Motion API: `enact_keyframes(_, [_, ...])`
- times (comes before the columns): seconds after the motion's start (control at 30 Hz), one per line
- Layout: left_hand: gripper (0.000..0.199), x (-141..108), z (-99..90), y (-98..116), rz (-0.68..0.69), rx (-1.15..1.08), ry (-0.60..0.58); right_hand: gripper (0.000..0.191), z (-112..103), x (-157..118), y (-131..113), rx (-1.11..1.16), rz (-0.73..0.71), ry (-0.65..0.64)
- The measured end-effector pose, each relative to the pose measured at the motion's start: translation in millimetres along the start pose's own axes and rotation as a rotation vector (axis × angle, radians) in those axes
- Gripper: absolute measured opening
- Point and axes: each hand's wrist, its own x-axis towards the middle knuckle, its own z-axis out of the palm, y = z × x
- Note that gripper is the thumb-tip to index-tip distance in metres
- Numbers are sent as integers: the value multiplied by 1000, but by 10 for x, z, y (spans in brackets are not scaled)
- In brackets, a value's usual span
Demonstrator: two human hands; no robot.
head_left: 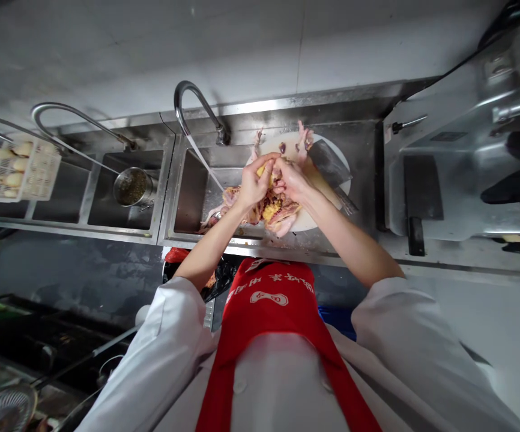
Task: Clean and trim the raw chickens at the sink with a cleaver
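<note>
Steel sink, poultry seemingly partly inside

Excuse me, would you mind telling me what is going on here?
A person's left hand and right hand are together over a cut-open bird, with a yellow piece showing at the left one; exactly what each grips is unclear. The bird lies partly on a white board, where a cleaver rests to the right of the hands.
</note>
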Motion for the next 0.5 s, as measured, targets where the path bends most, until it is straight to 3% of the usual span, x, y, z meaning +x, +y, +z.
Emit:
enact_keyframes(0.13, [56, 4, 6, -114, -80, -63, 53, 26, 4, -91, 59, -15, -144, -10])
enact_keyframes(0.23, [58, 1, -26, -123, -120, -85, 46, 25, -67, -83, 68, 17, -141, -66])
enact_keyframes(0.37, [62, -7, -95, -17, -152, -100, -82, 30, -163, -39, 19, -6, -92, -104])
enact_keyframes(0.5, [60, -30, -87, 80, -236, -193, -202, 31, -166, -16, 63, -144, -136, 5])
